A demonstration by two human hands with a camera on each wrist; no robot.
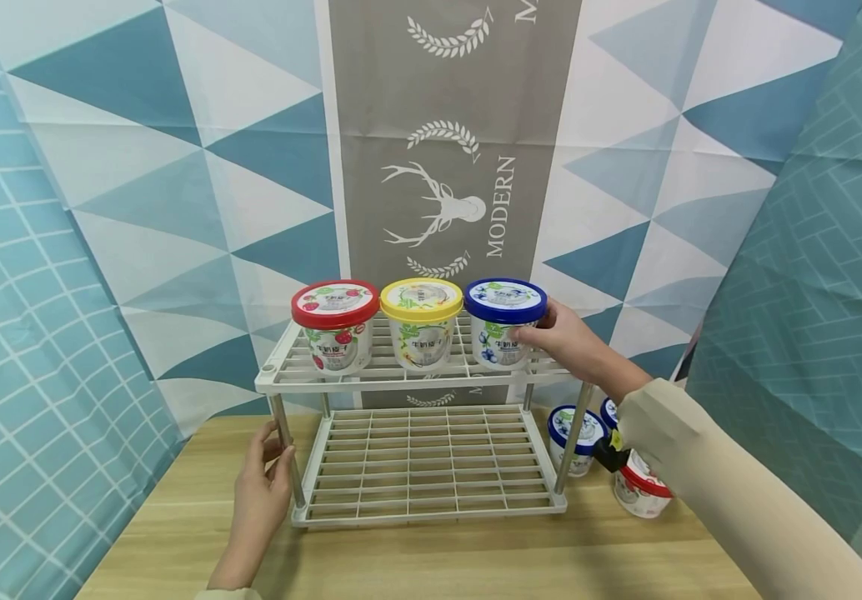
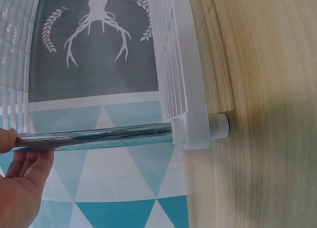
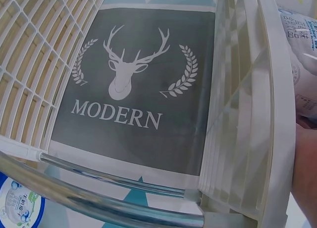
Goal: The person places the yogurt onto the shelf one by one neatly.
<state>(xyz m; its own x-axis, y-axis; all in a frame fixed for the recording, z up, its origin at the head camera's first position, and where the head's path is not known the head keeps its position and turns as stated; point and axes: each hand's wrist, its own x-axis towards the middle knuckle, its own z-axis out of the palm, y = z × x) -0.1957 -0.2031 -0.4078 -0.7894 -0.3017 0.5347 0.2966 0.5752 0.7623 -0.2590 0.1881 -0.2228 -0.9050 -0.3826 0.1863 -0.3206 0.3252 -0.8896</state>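
Note:
A white two-tier rack (image 1: 416, 385) with metal posts stands on the table. On its upper shelf, side by side, are a red-lidded tub (image 1: 335, 305), a yellow-lidded tub (image 1: 422, 302) and a blue-lidded tub (image 1: 504, 303). My right hand (image 1: 577, 342) grips the blue-lidded tub from its right side, thumb on the front. In the right wrist view, only part of that tub (image 3: 302, 54) shows at the edge. Lower left, my left hand (image 1: 262, 483) holds the rack's front-left post (image 2: 109, 138) between thumb and fingers.
Right of the rack, below my right forearm, several more tubs stand on the wooden table (image 1: 371, 562), among them a blue-lidded one (image 1: 577, 429) and a red-lidded one (image 1: 641, 492). A patterned cloth (image 1: 258, 125) hangs behind the rack. The lower shelf (image 1: 431, 462) is a slatted grid.

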